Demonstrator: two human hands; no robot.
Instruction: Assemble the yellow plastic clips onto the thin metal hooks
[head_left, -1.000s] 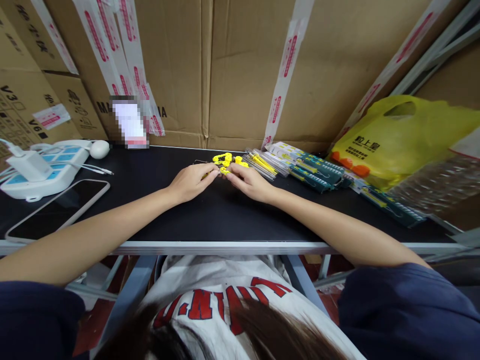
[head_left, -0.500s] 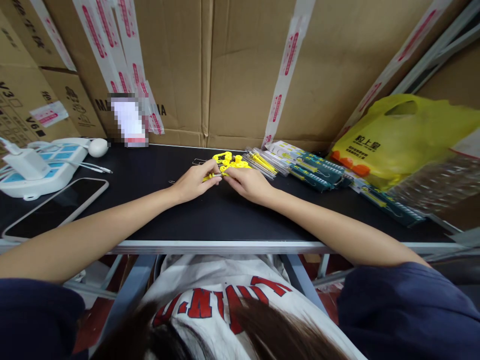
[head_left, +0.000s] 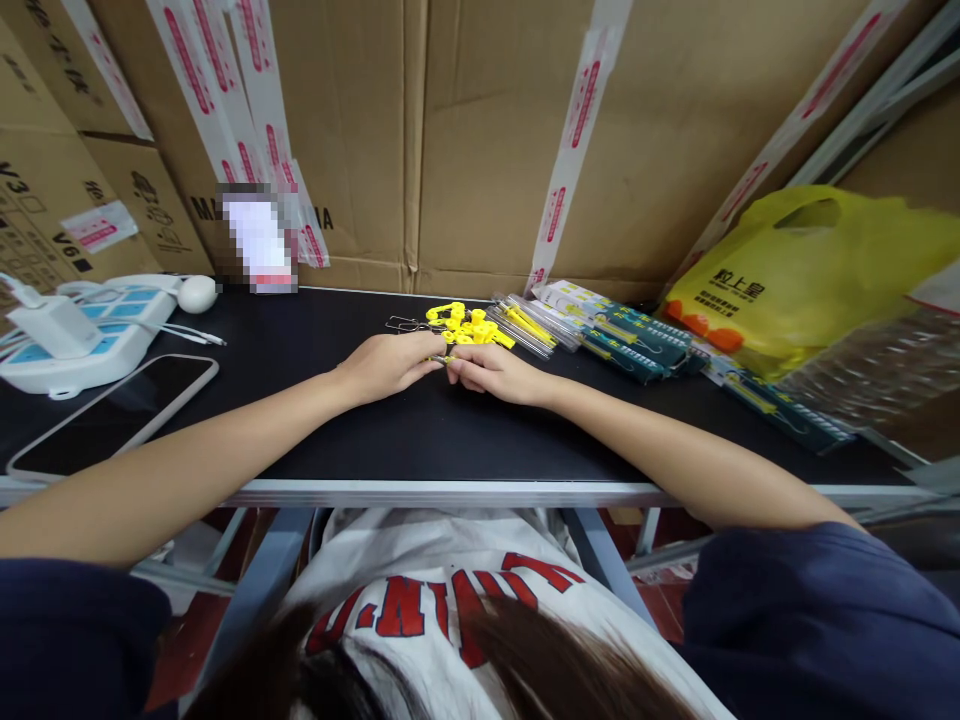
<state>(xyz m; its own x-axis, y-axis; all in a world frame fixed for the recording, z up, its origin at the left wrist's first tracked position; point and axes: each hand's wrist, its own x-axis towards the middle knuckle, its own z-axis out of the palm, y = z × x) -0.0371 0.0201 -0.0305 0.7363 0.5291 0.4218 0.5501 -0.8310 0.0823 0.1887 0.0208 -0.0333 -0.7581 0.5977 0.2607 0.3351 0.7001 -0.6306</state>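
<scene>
Two hands meet on the black table top [head_left: 420, 440]: the left hand [head_left: 386, 365] and right hand [head_left: 491, 372] pinch one small yellow plastic piece [head_left: 441, 358] together. It sits just in front of the pile of yellow plastic pieces [head_left: 466, 325]. A loose pinch could let it slip into that pile.

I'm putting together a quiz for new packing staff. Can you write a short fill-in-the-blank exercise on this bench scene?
1. The left hand and right hand meet over a small piece coloured ____.
2. Just behind the hands lies a pile of yellow parts on the ____ table.
3. The phone lies on the person's ____ side.
4. The yellow bag leans against ____ boxes.

Missing words: yellow; black; left; cardboard
</scene>
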